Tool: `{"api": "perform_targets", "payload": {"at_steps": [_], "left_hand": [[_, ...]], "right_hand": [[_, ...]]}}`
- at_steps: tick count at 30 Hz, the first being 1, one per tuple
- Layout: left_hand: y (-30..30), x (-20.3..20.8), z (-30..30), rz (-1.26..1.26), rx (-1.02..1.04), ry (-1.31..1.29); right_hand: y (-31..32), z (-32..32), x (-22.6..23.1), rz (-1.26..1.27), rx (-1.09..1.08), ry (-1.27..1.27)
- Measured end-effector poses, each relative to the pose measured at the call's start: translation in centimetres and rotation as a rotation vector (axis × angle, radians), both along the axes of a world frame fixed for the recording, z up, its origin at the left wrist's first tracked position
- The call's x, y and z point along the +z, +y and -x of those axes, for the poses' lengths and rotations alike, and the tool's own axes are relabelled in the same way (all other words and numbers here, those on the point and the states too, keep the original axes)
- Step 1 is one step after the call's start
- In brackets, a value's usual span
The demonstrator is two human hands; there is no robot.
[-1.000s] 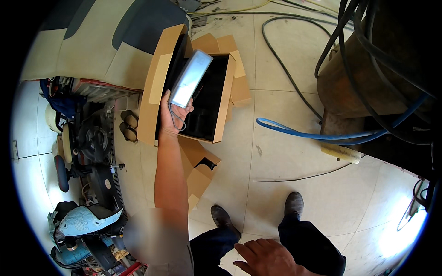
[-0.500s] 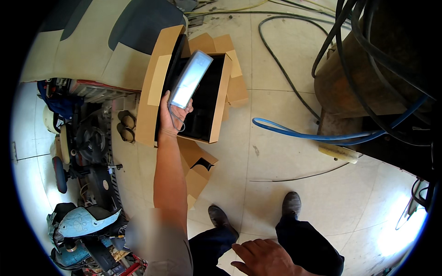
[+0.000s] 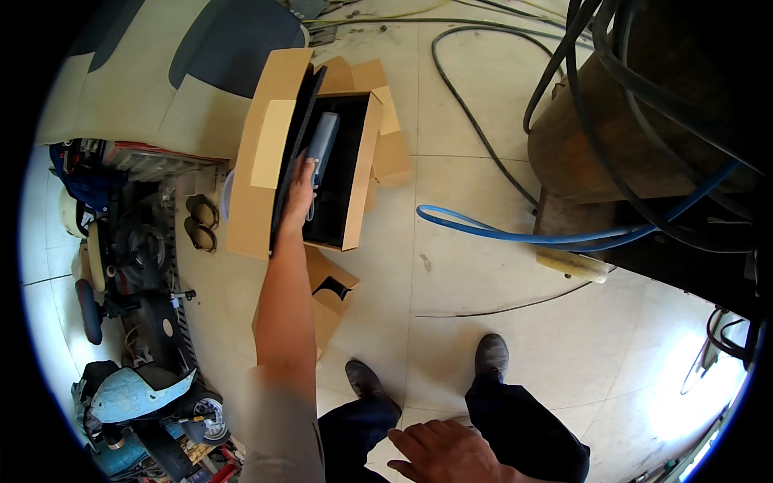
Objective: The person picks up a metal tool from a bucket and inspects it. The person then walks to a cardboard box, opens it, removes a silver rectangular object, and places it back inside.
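An open brown cardboard box [image 3: 351, 217] with a black foam lining stands on the floor ahead of me, its lid tipped back on the left. My left hand [image 3: 300, 196] reaches into the box, closed around the lower end of a long grey block-shaped device [image 3: 324, 143] with a thin cord loop. The device is tilted, and its far end points away from me above the black lining. A black foam sheet [image 3: 299, 133] stands along the inside of the lid. Low in the view, my right hand [image 3: 451, 452] hangs with its fingers loosely stretched out, holding nothing.
More cardboard flaps [image 3: 332, 302] lie around the box. To the left are a padded seat [image 3: 161, 97], brown slippers [image 3: 201, 221] and scooter parts [image 3: 141, 390]. On the right, a rusty tank [image 3: 592, 153] has black cables and a blue hose [image 3: 515, 233] beside it.
My left hand has lowered the grey device from above the box into its opening. The view has shifted slightly. My right hand stays low, much as before.
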State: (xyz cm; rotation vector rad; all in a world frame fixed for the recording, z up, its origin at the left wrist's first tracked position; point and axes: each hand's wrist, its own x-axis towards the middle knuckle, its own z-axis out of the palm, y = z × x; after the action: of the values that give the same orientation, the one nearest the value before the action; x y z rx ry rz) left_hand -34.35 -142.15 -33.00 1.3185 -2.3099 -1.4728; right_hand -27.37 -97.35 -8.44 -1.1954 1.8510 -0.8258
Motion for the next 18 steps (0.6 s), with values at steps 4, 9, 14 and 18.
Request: {"api": "perform_targets", "payload": {"at_steps": [4, 9, 14, 18], "left_hand": [[-0.2, -6.1, -1.2, 0.460, -0.078, -0.056], [3.0, -4.7, -0.1, 0.352, -0.238, -0.082], [7.8, -4.2, -2.5, 0.671, -0.266, -0.062], [6.9, -6.4, -7.3, 0.629, -0.291, -0.484]], "right_hand": [[-0.2, -0.3, 0.3, 0.011, 0.026, -0.029], [0.0, -0.3, 0.6, 0.015, 0.012, -0.013], [0.5, -0.9, 0.2, 0.042, -0.021, 0.011], [0.7, -1.1, 0.5, 0.061, -0.003, -0.007]]}}
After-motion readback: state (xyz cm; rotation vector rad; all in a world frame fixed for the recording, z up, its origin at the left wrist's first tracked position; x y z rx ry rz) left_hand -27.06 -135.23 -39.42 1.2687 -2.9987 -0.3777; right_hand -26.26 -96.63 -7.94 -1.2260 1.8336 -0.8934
